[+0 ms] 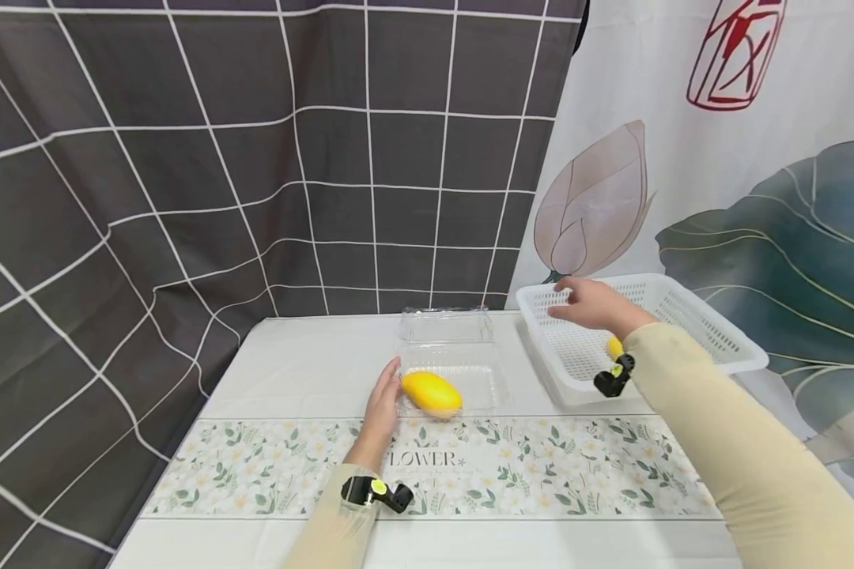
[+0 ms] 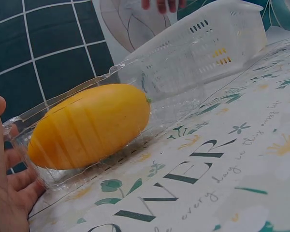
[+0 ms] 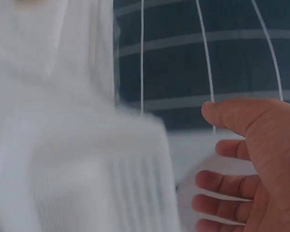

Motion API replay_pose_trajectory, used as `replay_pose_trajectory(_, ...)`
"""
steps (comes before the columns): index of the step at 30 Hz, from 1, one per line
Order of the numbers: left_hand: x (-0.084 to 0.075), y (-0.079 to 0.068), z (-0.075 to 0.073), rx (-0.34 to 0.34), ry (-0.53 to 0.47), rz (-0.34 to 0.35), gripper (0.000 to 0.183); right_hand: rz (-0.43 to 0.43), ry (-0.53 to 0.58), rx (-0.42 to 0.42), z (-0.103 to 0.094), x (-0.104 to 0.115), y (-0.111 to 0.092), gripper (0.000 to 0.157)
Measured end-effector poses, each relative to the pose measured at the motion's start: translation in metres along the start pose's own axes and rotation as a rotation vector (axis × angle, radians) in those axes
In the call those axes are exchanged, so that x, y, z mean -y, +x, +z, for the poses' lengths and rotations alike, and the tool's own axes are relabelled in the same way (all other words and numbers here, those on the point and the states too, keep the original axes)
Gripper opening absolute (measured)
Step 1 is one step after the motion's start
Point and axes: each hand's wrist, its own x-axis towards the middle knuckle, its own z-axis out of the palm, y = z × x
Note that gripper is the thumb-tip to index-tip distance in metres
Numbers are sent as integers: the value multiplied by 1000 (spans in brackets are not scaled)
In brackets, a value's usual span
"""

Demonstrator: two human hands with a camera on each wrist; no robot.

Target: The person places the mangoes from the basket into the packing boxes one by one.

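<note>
A yellow mango [image 1: 432, 393] lies in the left part of a clear plastic clamshell box [image 1: 478, 387], whose lid is folded back away from me. My left hand [image 1: 382, 407] rests against the box's left end, fingers fairly straight, beside the mango. In the left wrist view, the fingers [image 2: 24, 181] show at the end wall of the box. Over the white plastic basket [image 1: 549, 348] at the right, my right hand [image 1: 594, 304] hovers with spread, loosely bent fingers and nothing in them. A yellow fruit [image 1: 615, 348] in the basket is partly hidden by my right wrist.
The white table carries a flowered strip [image 1: 541, 466] with lettering across its front part. Behind it hangs a dark grid-patterned curtain [image 1: 413, 158]; a pale curtain with a flower print [image 1: 598, 205] hangs behind the basket.
</note>
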Motion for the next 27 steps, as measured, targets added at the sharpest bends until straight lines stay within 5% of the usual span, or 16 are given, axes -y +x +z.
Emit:
replay_pose_trajectory(12, 4, 0, 0, -3, 10, 7, 46, 169, 19, 42, -5, -100, -28, 58)
replay_pose_trajectory(22, -9, -5, -2, 15, 10, -28, 44, 275, -15, 126, 4, -143, -47, 65)
replay_pose_trajectory(27, -4, -2, 0, 3, 21, -19, 44, 293, -4, 185, 10, -155, -50, 75)
